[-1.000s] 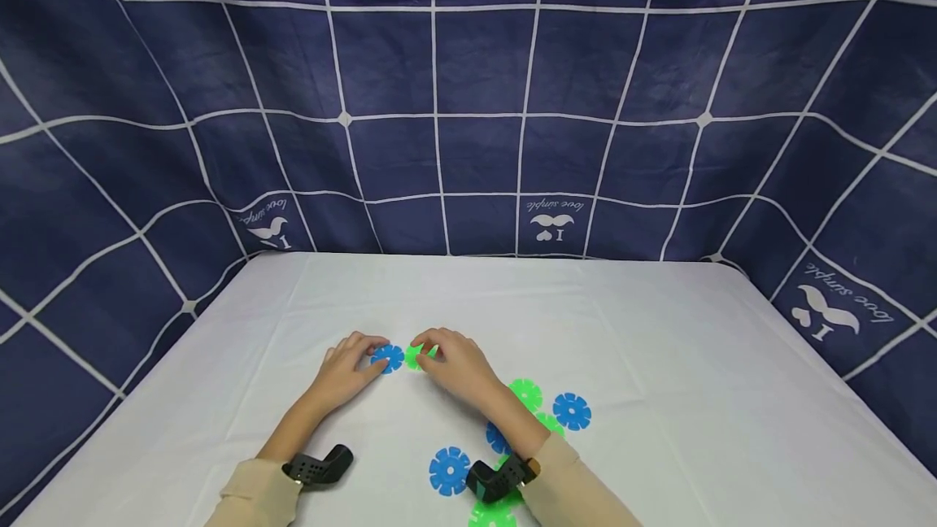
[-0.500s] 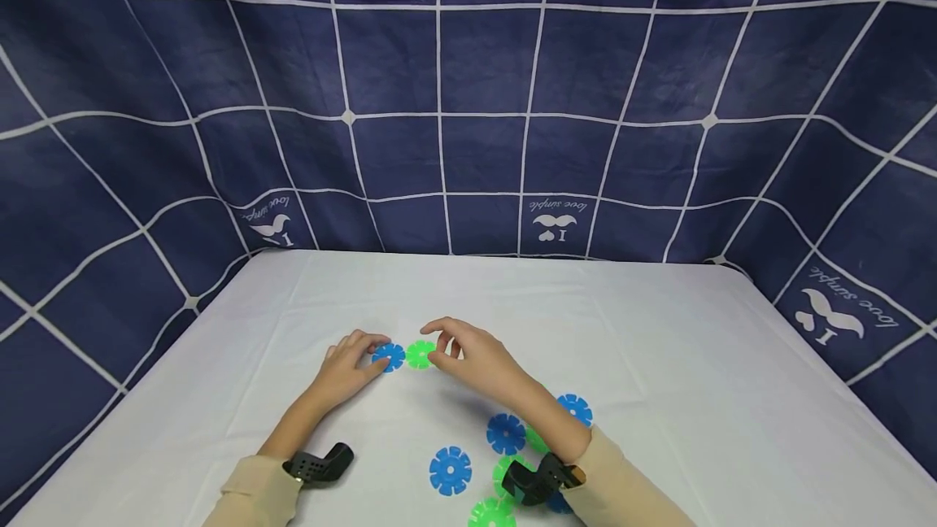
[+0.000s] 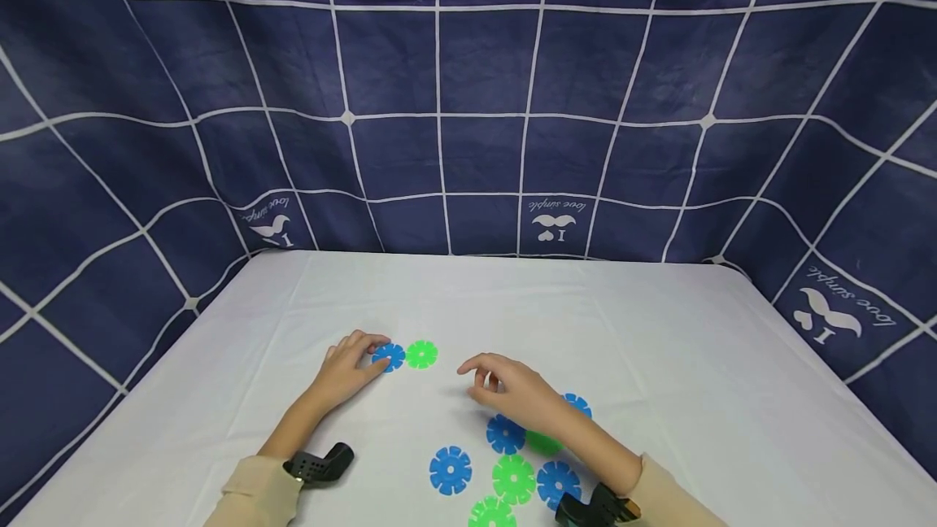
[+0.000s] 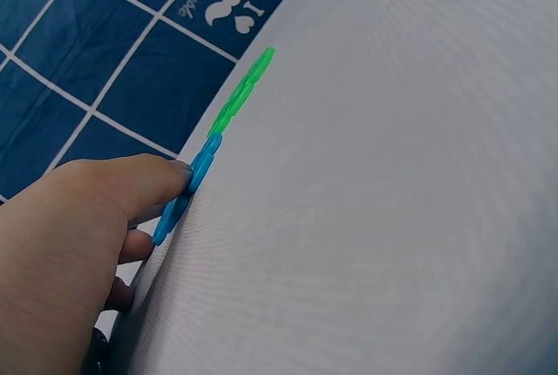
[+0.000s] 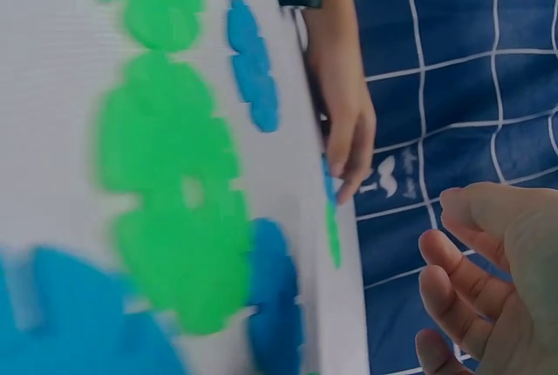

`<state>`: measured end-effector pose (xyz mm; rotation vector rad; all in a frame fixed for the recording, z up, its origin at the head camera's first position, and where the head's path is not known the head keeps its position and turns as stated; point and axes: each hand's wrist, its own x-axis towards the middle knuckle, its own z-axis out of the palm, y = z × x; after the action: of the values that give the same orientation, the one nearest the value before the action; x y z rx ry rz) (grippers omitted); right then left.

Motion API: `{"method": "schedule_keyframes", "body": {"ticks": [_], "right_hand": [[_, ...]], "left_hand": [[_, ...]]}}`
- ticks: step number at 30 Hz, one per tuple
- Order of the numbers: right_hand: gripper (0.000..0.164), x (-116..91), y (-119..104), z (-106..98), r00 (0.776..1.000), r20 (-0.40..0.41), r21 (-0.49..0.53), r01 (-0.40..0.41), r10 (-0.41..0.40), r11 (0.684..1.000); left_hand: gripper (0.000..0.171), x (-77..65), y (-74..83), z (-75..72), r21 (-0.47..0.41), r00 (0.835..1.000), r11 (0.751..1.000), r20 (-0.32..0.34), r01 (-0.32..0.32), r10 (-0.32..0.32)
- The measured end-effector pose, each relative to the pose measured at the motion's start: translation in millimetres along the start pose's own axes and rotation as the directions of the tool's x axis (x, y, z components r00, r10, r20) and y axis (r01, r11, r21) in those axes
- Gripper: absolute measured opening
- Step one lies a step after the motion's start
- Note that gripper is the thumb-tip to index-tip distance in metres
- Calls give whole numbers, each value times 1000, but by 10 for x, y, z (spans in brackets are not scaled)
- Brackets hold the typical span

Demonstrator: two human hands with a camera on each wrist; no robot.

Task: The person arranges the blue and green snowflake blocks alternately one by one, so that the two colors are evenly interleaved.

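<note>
My left hand [image 3: 350,368] pinches a blue snowflake building disc [image 3: 394,356] between thumb and fingers at the table's left middle. Joined edge to edge on its right is a green snowflake disc [image 3: 421,354]. In the left wrist view the thumb lies on the blue disc [image 4: 202,166], and the green disc [image 4: 242,92] extends away from it in line. My right hand [image 3: 518,390] hovers to the right of the pair, fingers loosely bent and holding nothing. The right wrist view shows that same hand [image 5: 488,279] with nothing between its fingertips.
Loose discs lie below and around my right forearm: a blue disc [image 3: 450,471], another blue disc [image 3: 506,433], a green disc [image 3: 514,479] and several more. A white cloth covers the table [image 3: 293,307]; a dark blue checked curtain [image 3: 476,153] rises behind it.
My right hand has let go of the green disc and moved right and toward me, leaving it beside the blue one. The left hand has kept its place on the blue disc.
</note>
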<state>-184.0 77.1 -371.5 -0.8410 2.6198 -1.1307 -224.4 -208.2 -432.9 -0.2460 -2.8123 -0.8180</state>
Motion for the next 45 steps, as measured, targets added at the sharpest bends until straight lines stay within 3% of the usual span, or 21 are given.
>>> {"method": "schedule_keyframes", "body": {"ticks": [7,13,17,25,39,45], "right_hand": [[22,-109,165,168,998,58,127,2,-9,992],[23,-144,252,333,972,179,216,114,-154,970],[24,-164,280,402,952,195,131,212,-235,968],[29,-174,284,422,939,231,-73,277,-254,958],[38,-179,275,377,914,300,-173,335,-275,926],[40,-178,284,382,914,299,-194,340,-274,920]], "left_hand": [[37,16,11,8,11,1000,1000,6,-1,1],[36,20,11,19,14,1000,1000,3,-6,6],[36,3,1,15,13,1000,1000,-1,-5,5],[37,-14,-15,-9,18,1000,1000,-13,-11,11],[37,8,7,4,1,1000,1000,-10,-14,14],[36,5,7,4,3,1000,1000,-18,-22,22]]}}
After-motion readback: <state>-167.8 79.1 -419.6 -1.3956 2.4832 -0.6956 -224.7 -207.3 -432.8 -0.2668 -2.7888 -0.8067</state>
